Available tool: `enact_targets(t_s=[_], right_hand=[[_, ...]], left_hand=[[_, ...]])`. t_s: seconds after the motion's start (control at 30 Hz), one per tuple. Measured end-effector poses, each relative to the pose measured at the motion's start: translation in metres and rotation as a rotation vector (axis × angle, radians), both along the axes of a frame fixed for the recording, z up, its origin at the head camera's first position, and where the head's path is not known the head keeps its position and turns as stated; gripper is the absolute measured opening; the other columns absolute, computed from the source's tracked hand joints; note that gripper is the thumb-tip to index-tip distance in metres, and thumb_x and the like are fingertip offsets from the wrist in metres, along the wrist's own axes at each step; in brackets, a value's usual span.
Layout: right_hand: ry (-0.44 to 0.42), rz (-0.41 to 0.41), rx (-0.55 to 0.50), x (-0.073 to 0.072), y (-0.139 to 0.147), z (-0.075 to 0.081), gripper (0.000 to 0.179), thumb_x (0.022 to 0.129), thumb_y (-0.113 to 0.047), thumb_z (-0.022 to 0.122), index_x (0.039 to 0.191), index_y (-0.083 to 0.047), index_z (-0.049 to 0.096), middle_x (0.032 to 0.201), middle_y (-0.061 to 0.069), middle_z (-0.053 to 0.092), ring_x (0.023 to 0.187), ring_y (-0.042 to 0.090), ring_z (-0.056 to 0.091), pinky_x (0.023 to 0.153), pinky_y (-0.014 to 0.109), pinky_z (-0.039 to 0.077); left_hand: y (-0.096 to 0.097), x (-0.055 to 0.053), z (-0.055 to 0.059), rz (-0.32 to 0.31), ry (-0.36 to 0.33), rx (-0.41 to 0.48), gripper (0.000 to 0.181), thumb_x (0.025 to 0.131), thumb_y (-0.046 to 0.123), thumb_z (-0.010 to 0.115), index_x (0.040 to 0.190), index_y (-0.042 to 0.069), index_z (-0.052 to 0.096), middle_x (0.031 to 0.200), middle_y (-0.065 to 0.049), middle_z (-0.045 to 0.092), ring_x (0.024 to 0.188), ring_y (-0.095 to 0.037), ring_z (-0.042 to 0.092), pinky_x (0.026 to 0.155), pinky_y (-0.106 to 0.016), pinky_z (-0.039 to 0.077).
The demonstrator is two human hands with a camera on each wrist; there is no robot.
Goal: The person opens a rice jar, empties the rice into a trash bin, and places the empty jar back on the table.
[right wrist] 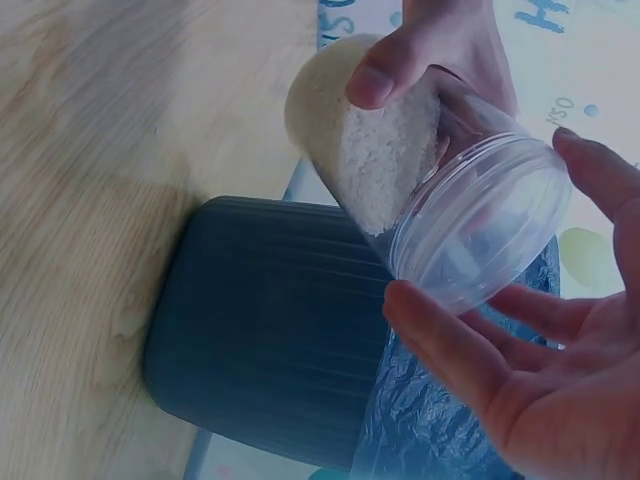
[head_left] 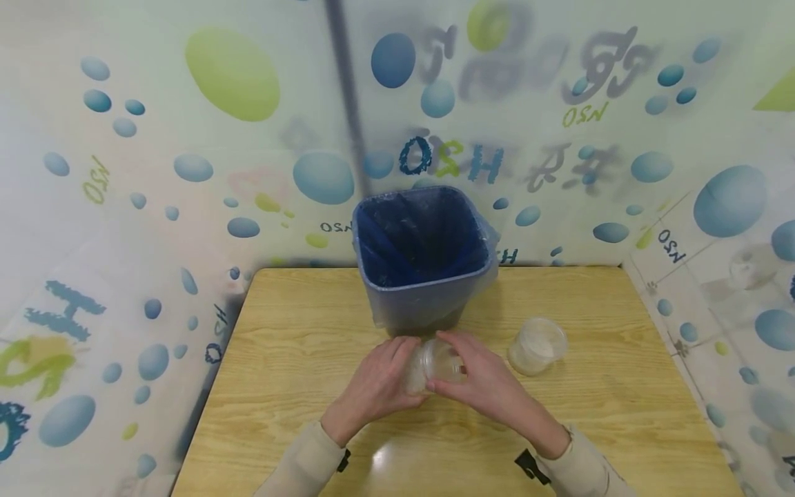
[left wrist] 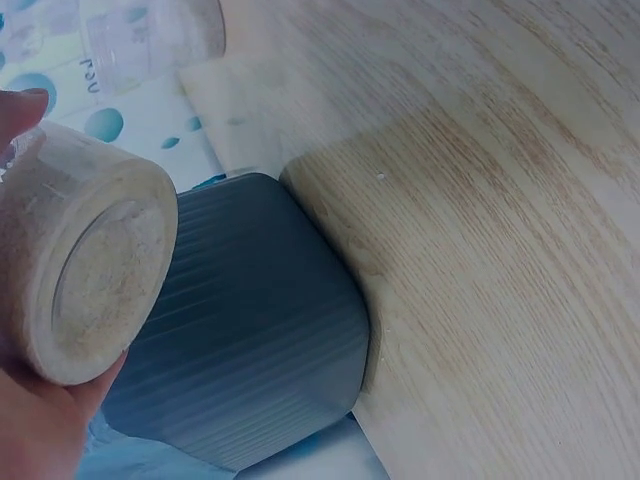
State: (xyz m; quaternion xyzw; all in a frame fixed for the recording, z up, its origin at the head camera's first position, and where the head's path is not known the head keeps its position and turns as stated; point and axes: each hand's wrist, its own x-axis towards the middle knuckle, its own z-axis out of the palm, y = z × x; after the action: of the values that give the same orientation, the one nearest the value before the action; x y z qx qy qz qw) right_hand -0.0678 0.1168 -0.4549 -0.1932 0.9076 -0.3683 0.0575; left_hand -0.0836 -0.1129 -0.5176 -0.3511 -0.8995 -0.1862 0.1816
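My left hand [head_left: 388, 376] grips the body of a clear plastic jar [right wrist: 385, 160], partly filled with white grains. The jar lies tilted in the air over the table, its bottom turned toward the left wrist camera and its top to the right. With thumb and fingertips, my right hand [head_left: 481, 376] holds the clear round lid [right wrist: 485, 225] by its edge, and the lid sits at the mouth of the jar. A second clear jar [head_left: 537, 346] with white contents stands upright on the table, to the right of my right hand.
Just beyond my hands, at the back of the wooden table [head_left: 298, 310], stands a blue waste bin [head_left: 416, 304] lined with a plastic bag. A patterned curtain [head_left: 248, 179] with blue and green spots hangs behind the table and along its sides.
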Motion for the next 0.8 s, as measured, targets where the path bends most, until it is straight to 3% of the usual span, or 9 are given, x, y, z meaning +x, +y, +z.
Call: enact_targets(t_s=[0.3, 0.57, 0.8], right_hand=[[0.097, 0.174, -0.039, -0.004, 0.008, 0.0, 0.075, 0.086, -0.036, 0.085, 0.149, -0.011, 0.053, 0.149, 0.007, 0.054, 0.138, 0.03, 0.05, 0.108, 0.054, 0.046], [0.161, 0.27, -0.056, -0.006, 0.014, -0.004, 0.081, 0.084, -0.029, 0.088, 0.152, -0.01, 0.049, 0.159, 0.009, 0.044, 0.144, 0.034, 0.044, 0.109, 0.056, 0.044], [0.14, 0.262, -0.089, -0.005, 0.018, -0.006, 0.099, 0.081, -0.037, 0.089, 0.161, -0.015, 0.035, 0.169, 0.015, 0.025, 0.15, 0.037, 0.033, 0.11, 0.059, 0.042]], left_hand=[[-0.001, 0.0, -0.001, -0.004, -0.038, 0.013, 0.089, 0.062, 0.042, 0.094, 0.133, 0.004, 0.055, 0.119, -0.008, 0.065, 0.101, -0.022, 0.066, 0.085, -0.037, 0.058], [-0.001, 0.0, -0.001, -0.011, -0.048, 0.037, 0.089, 0.062, 0.04, 0.094, 0.133, 0.004, 0.055, 0.119, -0.008, 0.064, 0.102, -0.021, 0.065, 0.086, -0.036, 0.058], [-0.002, 0.001, -0.002, -0.01, -0.053, 0.041, 0.09, 0.063, 0.042, 0.094, 0.134, 0.003, 0.055, 0.119, -0.009, 0.064, 0.103, -0.022, 0.065, 0.087, -0.037, 0.058]])
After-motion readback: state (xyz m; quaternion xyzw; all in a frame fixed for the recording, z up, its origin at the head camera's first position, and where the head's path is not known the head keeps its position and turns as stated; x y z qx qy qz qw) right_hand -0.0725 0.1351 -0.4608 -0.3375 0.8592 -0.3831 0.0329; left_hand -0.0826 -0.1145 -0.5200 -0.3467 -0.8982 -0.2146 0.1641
